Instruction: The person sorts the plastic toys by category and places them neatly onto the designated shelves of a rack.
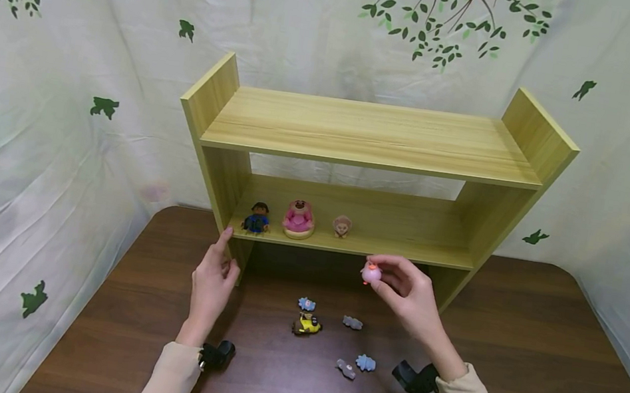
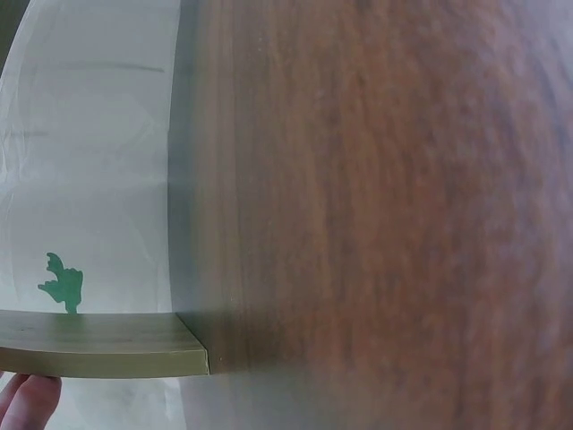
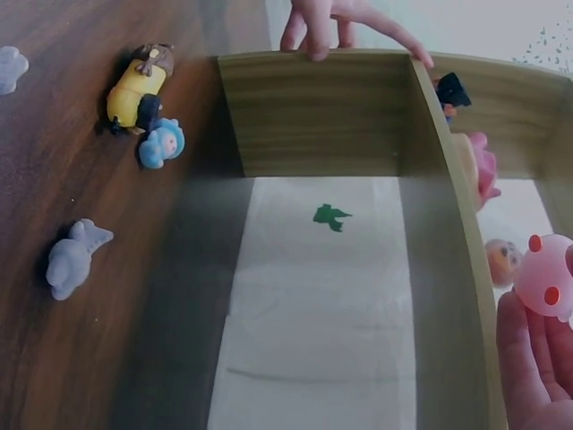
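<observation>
In the head view my right hand [image 1: 411,298] pinches a small round pink toy figure [image 1: 371,273] with orange-red parts, just in front of the middle shelf's edge. The right wrist view shows the pink figure's underside with two red spots. My left hand [image 1: 210,286] touches the left side panel of the wooden shelf unit [image 1: 375,134], its index finger extended. On the middle shelf stand a dark-haired doll in blue [image 1: 257,218], a pink bear figure [image 1: 299,220] and a small pinkish figure with a pale face [image 1: 341,226], left to right.
On the brown table [image 1: 510,358] lie a yellow and brown toy [image 1: 306,324], a blue figure [image 1: 306,304], another blue figure [image 1: 366,363], a grey figure [image 1: 352,322] and a second grey figure [image 1: 346,369]. A leaf-patterned curtain [image 1: 313,35] hangs behind.
</observation>
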Demonstrator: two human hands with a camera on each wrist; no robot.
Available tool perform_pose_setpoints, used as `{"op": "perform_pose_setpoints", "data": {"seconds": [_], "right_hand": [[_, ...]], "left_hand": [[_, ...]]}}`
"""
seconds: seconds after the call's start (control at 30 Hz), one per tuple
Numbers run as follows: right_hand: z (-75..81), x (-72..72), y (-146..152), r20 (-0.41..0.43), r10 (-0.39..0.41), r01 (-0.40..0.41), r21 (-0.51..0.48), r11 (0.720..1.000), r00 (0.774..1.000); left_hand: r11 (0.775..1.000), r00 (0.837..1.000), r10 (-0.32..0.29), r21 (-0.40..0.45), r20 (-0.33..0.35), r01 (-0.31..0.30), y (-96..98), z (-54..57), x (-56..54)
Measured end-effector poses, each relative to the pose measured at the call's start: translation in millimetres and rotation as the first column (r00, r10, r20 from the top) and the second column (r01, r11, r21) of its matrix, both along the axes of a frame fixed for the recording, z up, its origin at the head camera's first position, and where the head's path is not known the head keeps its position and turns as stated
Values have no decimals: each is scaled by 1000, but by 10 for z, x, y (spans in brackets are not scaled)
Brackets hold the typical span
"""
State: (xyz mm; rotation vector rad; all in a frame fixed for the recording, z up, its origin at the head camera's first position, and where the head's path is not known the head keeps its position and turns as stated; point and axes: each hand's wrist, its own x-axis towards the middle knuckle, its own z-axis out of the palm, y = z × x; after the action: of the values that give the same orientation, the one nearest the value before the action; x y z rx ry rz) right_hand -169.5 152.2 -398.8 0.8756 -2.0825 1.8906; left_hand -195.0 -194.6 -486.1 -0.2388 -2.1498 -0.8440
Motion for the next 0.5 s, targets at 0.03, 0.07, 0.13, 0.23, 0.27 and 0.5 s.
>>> {"op": "perform_pose_setpoints", "data": {"seconds": [0.03, 0.07, 0.13, 0.23, 0.27, 0.5], "right_hand": [[9, -4, 0, -3, -2, 2, 0, 1000, 1000], [17, -9, 3, -3, -3, 3, -4, 1000, 1000], [29, -19, 6, -5, -9, 9, -9, 1000, 1000], [40, -32, 12, -8, -25, 25, -12, 1000, 1000], [41, -37, 13, -7, -31, 31, -13, 999, 999], [78, -68, 5, -3, -77, 77, -8, 997, 997]], "left_hand": [[1000, 1000, 0, 0, -1, 0, 0, 0, 0], [1000, 1000, 0, 0, -2, 0, -1, 0, 0], [1000, 1000, 1, -1, -7, -1, -2, 1, -2], [1000, 1000, 2, -3, -12, -2, -6, -1, -7], [1000, 1000, 3, -3, -12, -3, -6, -1, -9], [1000, 1000, 3, 4, -6, -3, -5, -3, -10]]}}
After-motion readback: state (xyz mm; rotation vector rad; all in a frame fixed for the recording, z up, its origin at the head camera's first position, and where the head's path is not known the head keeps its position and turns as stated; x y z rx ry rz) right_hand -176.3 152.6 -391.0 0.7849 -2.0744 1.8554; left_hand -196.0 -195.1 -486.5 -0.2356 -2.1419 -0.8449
